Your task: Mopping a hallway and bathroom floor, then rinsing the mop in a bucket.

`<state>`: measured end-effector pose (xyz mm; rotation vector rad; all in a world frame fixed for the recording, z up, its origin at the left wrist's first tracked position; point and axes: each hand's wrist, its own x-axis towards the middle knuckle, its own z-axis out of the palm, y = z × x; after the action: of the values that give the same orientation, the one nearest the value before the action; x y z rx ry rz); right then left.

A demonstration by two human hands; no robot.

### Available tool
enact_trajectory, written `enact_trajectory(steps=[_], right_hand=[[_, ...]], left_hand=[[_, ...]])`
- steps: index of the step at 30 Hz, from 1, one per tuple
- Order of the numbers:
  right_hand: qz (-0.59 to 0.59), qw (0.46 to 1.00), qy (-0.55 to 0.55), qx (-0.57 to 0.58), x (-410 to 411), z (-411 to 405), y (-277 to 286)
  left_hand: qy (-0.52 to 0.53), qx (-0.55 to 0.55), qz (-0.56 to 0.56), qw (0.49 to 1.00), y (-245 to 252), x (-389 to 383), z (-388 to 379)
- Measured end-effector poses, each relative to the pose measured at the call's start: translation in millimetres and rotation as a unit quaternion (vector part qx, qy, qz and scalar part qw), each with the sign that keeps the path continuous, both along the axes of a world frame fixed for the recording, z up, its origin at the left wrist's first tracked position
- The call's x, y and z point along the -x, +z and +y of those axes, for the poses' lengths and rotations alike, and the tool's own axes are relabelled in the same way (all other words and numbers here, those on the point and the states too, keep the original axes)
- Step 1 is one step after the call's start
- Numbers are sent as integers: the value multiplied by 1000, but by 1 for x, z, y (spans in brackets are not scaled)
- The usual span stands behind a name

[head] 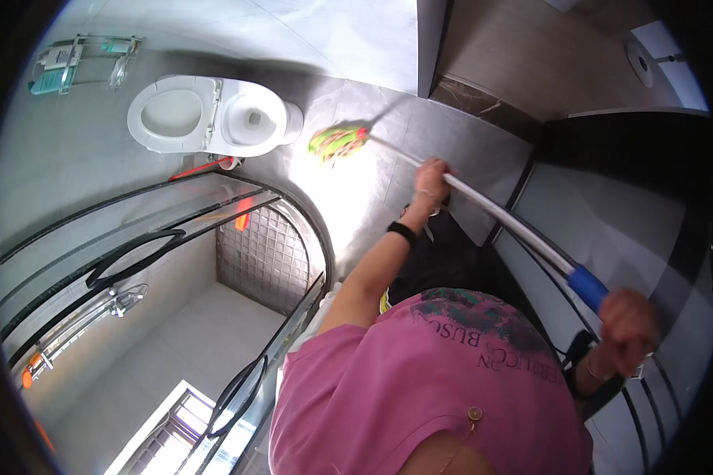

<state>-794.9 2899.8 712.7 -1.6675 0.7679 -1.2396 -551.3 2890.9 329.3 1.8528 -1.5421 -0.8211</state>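
A mop runs diagonally across the view, with a silver metal pole, a blue grip and a red socket above a green and brown strip head. The head lies on the grey tiled floor, in a bright patch of light in front of the toilet. My left hand is closed around the pole's lower half. At the top end, my right hand grips the pole just past the blue grip; it looks blurred.
A white toilet stands with its lid and seat raised. Beside it leans a red-handled tool. Curved shower glass with black handles borders the floor on the left. A wall rack holds bottles. A dark stone threshold lies at the doorway.
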Motion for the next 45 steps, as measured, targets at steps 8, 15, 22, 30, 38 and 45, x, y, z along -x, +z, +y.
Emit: enact_trajectory(steps=[8, 15, 22, 30, 38, 45], right_hand=[[124, 963, -221, 97, 12, 67, 70], [110, 954, -279, 29, 9, 86, 85], [81, 958, -236, -137, -2, 98, 25], [-69, 984, -156, -56, 52, 95, 22], [-200, 962, 175, -68, 14, 84, -15], [-103, 990, 93, 20, 47, 75, 47]], left_hand=[[-209, -36, 20, 977, 56, 73, 9], [-281, -107, 60, 952, 65, 38, 77], [-262, -211, 56, 940, 45, -17, 171], [-277, -212, -13, 937, 103, -45, 191], [-217, -145, -33, 965, 34, -68, 162], [-258, -49, 8, 965, 27, 38, 89]])
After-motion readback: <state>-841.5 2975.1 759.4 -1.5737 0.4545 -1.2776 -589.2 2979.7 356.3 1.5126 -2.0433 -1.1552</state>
